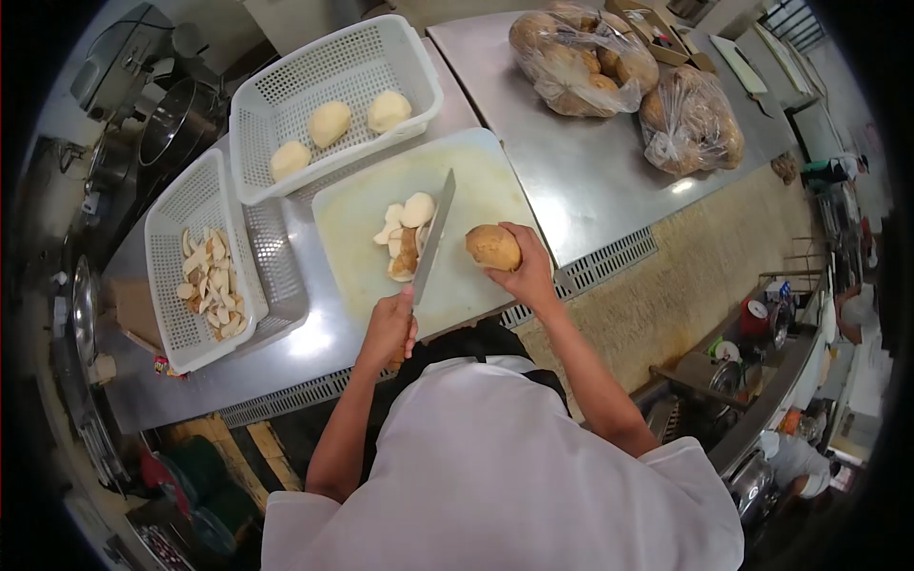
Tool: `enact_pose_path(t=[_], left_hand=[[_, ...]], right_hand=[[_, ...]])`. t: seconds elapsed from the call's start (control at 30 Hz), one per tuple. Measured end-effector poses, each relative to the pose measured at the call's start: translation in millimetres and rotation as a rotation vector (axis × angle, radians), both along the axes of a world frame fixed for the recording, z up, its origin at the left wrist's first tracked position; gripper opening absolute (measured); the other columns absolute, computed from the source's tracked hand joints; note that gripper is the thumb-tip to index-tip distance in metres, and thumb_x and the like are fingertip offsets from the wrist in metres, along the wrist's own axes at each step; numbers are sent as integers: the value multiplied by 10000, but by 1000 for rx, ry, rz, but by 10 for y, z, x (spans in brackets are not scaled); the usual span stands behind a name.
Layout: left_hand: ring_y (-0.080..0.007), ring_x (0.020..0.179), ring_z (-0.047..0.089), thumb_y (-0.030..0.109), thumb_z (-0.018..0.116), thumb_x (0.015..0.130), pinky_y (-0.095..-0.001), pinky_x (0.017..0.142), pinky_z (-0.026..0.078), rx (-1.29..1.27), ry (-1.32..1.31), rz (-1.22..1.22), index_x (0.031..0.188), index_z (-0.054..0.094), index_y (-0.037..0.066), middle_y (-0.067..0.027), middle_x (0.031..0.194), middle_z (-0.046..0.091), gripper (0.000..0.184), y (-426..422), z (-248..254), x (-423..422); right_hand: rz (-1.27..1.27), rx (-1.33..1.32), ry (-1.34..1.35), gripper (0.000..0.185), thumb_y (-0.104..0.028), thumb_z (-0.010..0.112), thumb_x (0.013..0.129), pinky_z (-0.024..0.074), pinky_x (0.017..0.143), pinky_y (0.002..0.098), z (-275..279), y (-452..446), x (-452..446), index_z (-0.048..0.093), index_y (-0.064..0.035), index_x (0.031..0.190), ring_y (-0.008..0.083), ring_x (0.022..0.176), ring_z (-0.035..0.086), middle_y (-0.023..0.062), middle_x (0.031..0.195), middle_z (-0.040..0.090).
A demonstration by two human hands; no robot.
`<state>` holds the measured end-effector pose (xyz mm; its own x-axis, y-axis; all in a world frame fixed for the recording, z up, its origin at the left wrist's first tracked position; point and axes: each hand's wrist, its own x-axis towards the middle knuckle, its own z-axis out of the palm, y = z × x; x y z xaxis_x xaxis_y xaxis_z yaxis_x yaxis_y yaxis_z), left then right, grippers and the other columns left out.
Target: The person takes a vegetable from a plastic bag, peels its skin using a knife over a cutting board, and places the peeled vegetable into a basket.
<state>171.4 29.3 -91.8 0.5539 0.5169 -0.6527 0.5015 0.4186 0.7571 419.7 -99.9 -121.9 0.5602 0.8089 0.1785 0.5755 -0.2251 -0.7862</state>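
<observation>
A person in a white shirt stands at a metal worktop, seen from above. The left hand is closed around the handle of a knife, whose blade points away from the body, over a small pile of parings on a pale board. Whether the blade touches the pile, I cannot tell. The right hand is clamped on the side of 1 round, brown-skinned root, held at the right part of the board, apart from the knife.

At the left, a small basket holds more pale parings, some with brown skin. Beyond the board, a large basket holds 3 peeled roots. At the far right of the worktop sit 2 clear bags of brown roots.

The step in hand looks like peeling, with this root seemingly at its start, since brown skin covers the side in view. From this pose, a cut would call for bringing blade and root together, the edge laid shallow just under the skin, the root turned by the right hand, and the fingertips kept clear of the blade's path.
</observation>
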Motion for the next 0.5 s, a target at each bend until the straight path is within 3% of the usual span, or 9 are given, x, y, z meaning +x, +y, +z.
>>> enact_pose_path(t=[0.03,0.1,0.23,0.3,0.37,0.43,0.47,0.5], left_hand=[[-133,387,500,549,409,1097,-297,358,436,31,14,-38,785,514,32,-39,567,513,613,-16,23,19],[-134,387,501,544,408,1099,-300,360,435,57,23,-58,790,528,22,-40,565,513,619,-59,23,24],[-133,393,507,531,396,1106,-302,363,432,86,37,-127,859,591,-25,-39,569,516,639,-132,76,27],[-132,400,512,526,392,1108,-301,367,432,90,56,-152,933,622,-46,-41,575,522,641,-154,139,-7],[-131,406,518,521,388,1110,-301,371,431,84,79,-168,1006,654,-66,-44,581,529,653,-180,200,-45],[-108,414,518,517,384,1112,-288,370,417,140,102,-204,1174,674,-64,-42,586,536,653,-230,240,-89],[-108,414,518,517,384,1112,-288,370,417,134,103,-201,1174,674,-64,-42,586,536,653,-238,236,-97],[-158,424,543,497,395,1113,-330,406,450,142,111,-209,1242,659,-48,-84,602,571,620,-241,232,-103]], right_hand=[[12,3,0,746,-106,919,688,529,984,392,-26,34,14,562,-43,1340,317,1164,646,163,1280,636],[45,39,267,737,-86,905,696,539,968,366,-81,92,32,558,-58,1346,273,1146,663,141,1256,665],[35,56,366,754,-67,904,699,550,944,352,-90,188,43,543,-71,1361,233,1117,678,129,1205,696],[-47,-142,481,801,-141,911,704,561,925,371,77,213,52,505,-73,1392,271,1070,705,157,1169,711],[-98,-260,378,822,-215,899,716,561,924,394,266,168,3,481,-75,1410,304,1056,712,175,1166,715],[-154,-385,278,848,-288,888,728,562,923,416,353,107,-73,457,-77,1428,338,1041,719,193,1162,718],[-162,-500,208,866,-337,858,743,557,932,437,371,104,-102,430,-75,1449,364,1052,714,209,1168,717],[-170,-614,136,887,-386,828,758,551,941,457,376,92,-122,402,-73,1471,391,1063,708,225,1175,715]])
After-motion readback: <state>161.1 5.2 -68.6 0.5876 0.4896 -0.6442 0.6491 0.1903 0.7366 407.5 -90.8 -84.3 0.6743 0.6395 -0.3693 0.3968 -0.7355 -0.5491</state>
